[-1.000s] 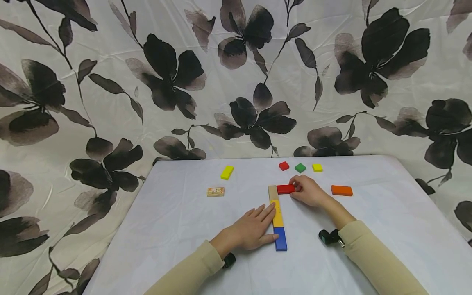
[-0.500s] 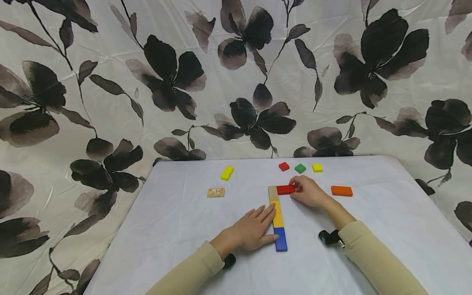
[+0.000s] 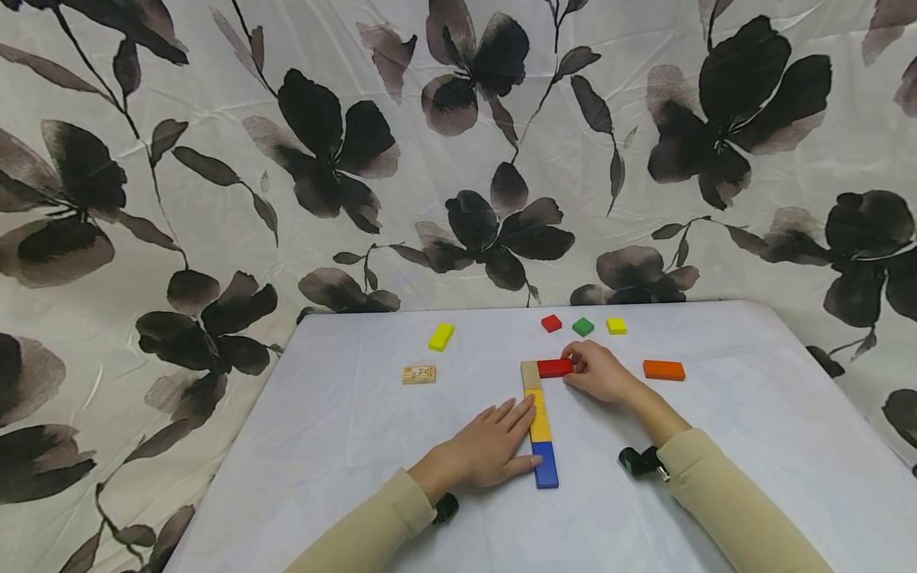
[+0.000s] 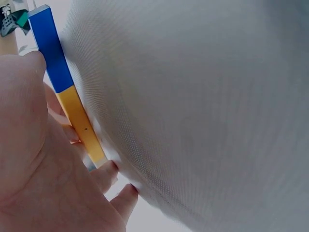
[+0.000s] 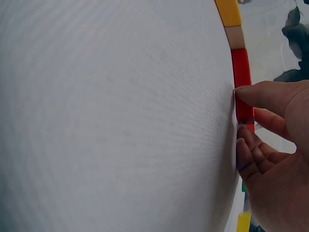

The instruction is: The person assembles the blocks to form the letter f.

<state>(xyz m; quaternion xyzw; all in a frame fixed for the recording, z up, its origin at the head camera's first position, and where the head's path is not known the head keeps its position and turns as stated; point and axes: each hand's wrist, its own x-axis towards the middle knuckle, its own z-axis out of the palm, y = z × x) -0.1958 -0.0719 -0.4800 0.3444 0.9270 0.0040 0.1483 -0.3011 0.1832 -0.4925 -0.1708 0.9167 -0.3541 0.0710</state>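
A blue block [image 3: 546,465], an orange-yellow block [image 3: 540,418] and a natural wood block [image 3: 530,374] lie end to end in a column on the white table. From the wood block's far end a red block [image 3: 554,368] runs off to the right. My right hand [image 3: 598,372] pinches that red block near its right end, thumb and fingers on opposite sides in the right wrist view. Along the column's left side rests my left hand [image 3: 483,446], fingers extended, fingertips touching the orange-yellow block and thumb at the blue block.
Small red [image 3: 551,322], green [image 3: 583,326] and yellow [image 3: 616,325] blocks lie near the far edge. A yellow block [image 3: 441,335] and a printed wooden block [image 3: 419,374] sit to the left. An orange block [image 3: 664,370] is at right. Behind hangs a floral cloth [image 3: 401,159].
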